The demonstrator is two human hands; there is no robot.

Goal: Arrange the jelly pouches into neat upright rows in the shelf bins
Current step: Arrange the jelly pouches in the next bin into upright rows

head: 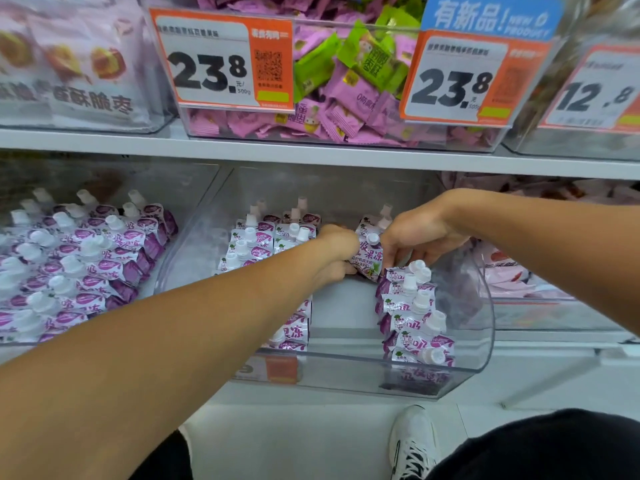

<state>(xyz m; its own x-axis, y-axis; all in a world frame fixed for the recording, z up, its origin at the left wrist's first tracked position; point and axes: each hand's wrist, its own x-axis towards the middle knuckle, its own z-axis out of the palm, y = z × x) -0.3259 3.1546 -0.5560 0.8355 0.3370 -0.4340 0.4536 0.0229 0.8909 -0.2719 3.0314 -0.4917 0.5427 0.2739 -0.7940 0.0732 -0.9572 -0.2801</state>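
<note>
A: In the middle clear bin (481, 306) on the lower shelf, that's where both hands are. Only one view to go on, the head cam, so here's what it gives.

B: Which step, d'you reckon?

A: Filling the gap, I'd say. There's a row of jelly pouches (414, 317) standing along the right wall, spouts up, and more rows at the left (258, 244) w/ caps up too. Bare floor of the bin between them. One pouch (370, 259) is held at the back of the right row, tilted a bit, not yet seated.

B: Who's got it?

A: Both, looks like. Right hand (420, 233) comes from above, fingers curled down over the pouch's top edge and right side, pinching it. Left hand (337, 251) is on the pouch's left edge, fingers bent and tucked against it, so a grip, tho the fingertips are hidden behind the hand (can't see how tight).

B: Next move?

A: My guess: stand it straight, spout up, press it flush behind the right row's rearmost pouch, then let go w/o tipping the neighbours. These pouches look soft, so they'd likely slump if nothing backs them.

B: How far along overall?

A: Partway. Centre of this bin isn't filled. The bin to the left (194, 188) already has purple pouches (86, 258) packed in rows. Above, loose pink and green sweets (346, 74) and price tags (221, 60), nothing to do w/ this job.
</note>
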